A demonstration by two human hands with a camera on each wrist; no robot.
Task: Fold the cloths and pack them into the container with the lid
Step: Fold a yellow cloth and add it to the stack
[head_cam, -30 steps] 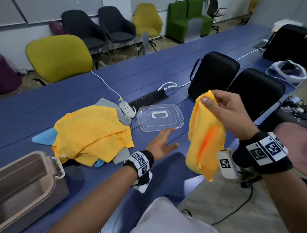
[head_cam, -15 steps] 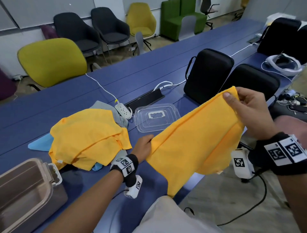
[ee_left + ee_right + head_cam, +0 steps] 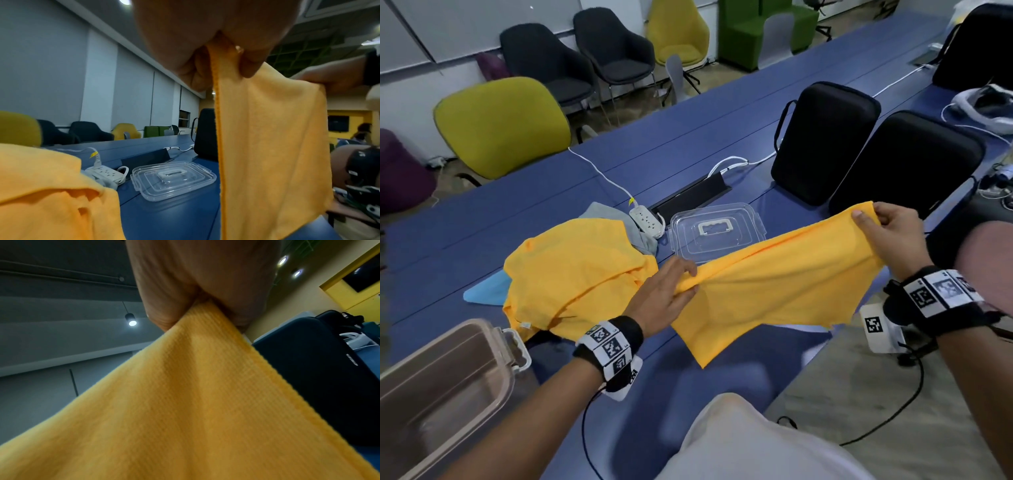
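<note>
Here, orange cloth (image 3: pixel 784 274) hangs outstretched.

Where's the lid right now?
In the head view the clear lid lies flat on the blue table, centre, beyond the held yellow cloth and just right of the white power strip.

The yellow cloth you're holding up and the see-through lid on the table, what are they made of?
The yellow cloth looks like soft microfibre or a similar knit: matte, finely ribbed close up, with a stitched edge, and it sags. The lid looks like hard clear plastic: glossy, see-through, with moulded ridges and a whitish handle.
</note>
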